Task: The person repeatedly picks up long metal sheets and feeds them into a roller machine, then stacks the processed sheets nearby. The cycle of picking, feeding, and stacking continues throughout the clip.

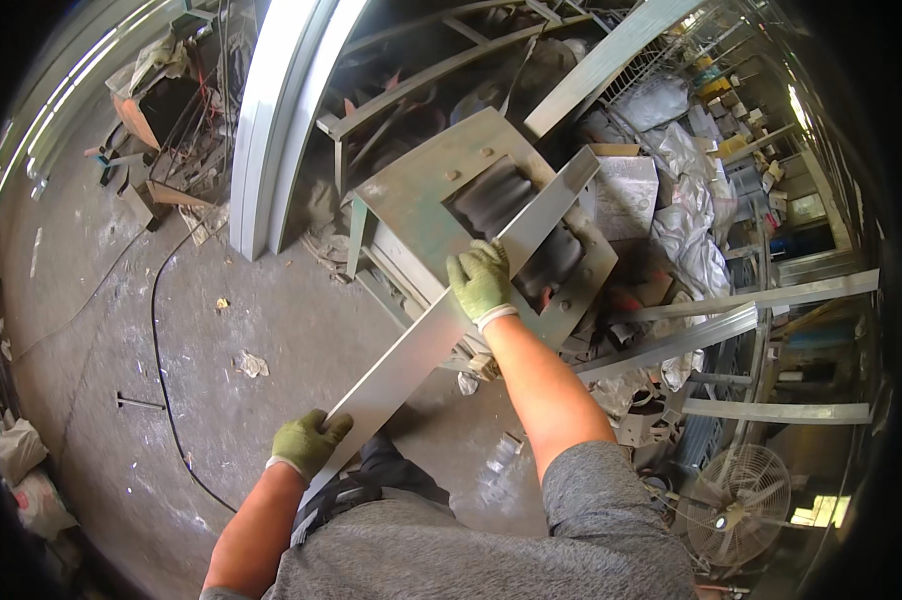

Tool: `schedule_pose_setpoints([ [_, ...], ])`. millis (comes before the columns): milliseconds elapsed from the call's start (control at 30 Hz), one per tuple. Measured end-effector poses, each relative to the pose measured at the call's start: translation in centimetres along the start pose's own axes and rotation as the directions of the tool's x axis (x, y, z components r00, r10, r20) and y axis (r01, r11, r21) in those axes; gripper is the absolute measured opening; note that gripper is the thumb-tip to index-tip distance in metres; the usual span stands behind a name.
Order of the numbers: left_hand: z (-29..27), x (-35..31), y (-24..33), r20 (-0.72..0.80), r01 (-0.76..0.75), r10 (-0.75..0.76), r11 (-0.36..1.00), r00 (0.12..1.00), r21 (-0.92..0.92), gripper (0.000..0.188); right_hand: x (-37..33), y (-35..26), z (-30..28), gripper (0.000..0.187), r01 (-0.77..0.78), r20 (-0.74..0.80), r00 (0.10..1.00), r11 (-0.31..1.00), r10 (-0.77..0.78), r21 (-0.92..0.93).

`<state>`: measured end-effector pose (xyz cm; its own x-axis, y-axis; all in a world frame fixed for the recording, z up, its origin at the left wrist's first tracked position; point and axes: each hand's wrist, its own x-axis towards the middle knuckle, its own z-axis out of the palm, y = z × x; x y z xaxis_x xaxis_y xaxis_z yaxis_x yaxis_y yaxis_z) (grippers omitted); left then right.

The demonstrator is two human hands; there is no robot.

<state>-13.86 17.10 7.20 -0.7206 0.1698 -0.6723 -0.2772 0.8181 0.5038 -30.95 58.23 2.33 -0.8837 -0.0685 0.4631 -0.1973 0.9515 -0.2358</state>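
A long flat metal bar (403,355) slants across the view, from beside my waist up over the machine at the far right. My left hand (309,442), in a green glove, is closed around its lower part. Higher up, my right hand (482,280), gloved the same way, is closed over the bar next to the machine's edge. The bar's far end passes above a greenish metal machine (411,215) with dark rollers (493,203) in an opening in its top. I cannot tell whether the bar touches the machine.
Tall pale metal profiles (276,130) stand left of the machine. A black cable (157,340) snakes over the concrete floor (101,290). At the right are a round fan (736,505), several metal bars on a rack, and crumpled silver sheeting (686,200). Scrap (151,135) lies at the far left.
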Motion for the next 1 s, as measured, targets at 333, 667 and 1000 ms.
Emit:
schedule_pose_setpoints([
  [333, -0.3, 0.5, -2.2, 0.066, -0.052, 0.052, 0.999, 0.996, -0.012, 0.061, -0.9, -1.2, -0.2, 0.028, 0.031, 0.135, 0.991, 0.995, -0.018, -0.095],
  [667, -0.5, -3.5, -14.2, -0.075, -0.160, 0.153, 0.980, 0.985, -0.116, 0.053, -5.8, -11.5, 1.5, 0.028, 0.045, 0.139, 0.990, 0.995, -0.034, -0.083],
  [1000, -0.1, -6.7, -24.6, -0.100, -0.153, 0.141, 0.981, 0.985, -0.123, 0.059, -10.2, -20.1, 2.9, 0.027, 0.012, 0.179, 0.984, 0.998, 0.000, -0.064],
])
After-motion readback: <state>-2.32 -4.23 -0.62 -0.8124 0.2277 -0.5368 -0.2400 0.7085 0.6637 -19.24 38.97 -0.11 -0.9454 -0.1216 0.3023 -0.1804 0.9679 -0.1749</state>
